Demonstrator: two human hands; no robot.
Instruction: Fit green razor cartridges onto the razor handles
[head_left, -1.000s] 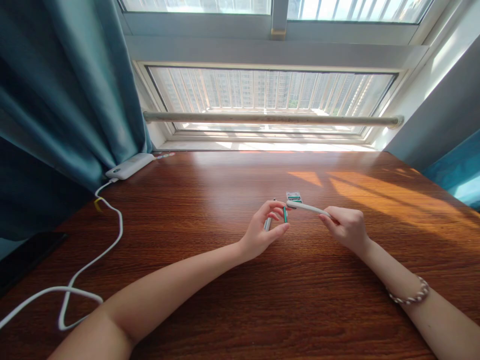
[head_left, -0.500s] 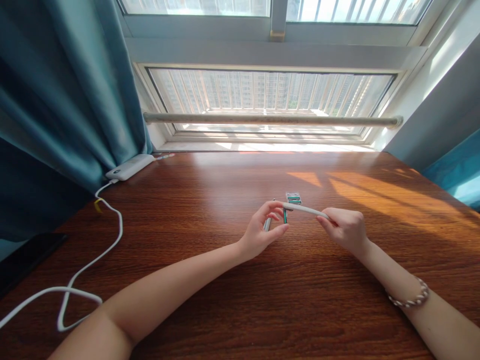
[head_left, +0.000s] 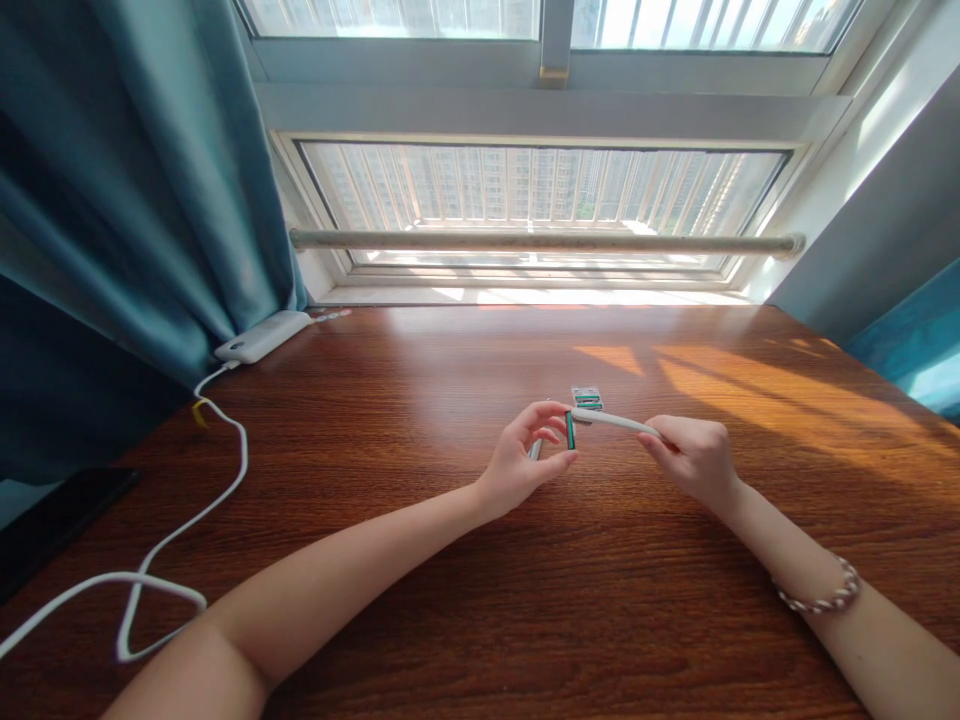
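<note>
My left hand (head_left: 521, 455) is closed, with a green-and-black razor cartridge (head_left: 571, 432) pinched upright between thumb and fingertips. In my right hand (head_left: 694, 455) is the handle end of a slim white toothbrush (head_left: 619, 421). Its head, with short dark bristles underneath, points left and meets or nearly meets the cartridge's upper end. A silver bar (head_left: 535, 449), perhaps a razor handle, shows partly behind my left fingers; whether the hand touches it I cannot tell. Just beyond the brush lies a clear pack (head_left: 586, 392) holding green-and-black cartridges.
The brown wooden table (head_left: 420, 400) reaches to the window. At the left, a white power-bank-like box (head_left: 262, 337) lies by the blue curtain (head_left: 150, 180), with a white cable (head_left: 238, 470) trailing from it. A dark flat object (head_left: 67, 520) lies at the left edge.
The brush head has shifted slightly down and right against the cartridge. The cartridge has turned so more of its green face shows. Both hands stay nearly in place.
</note>
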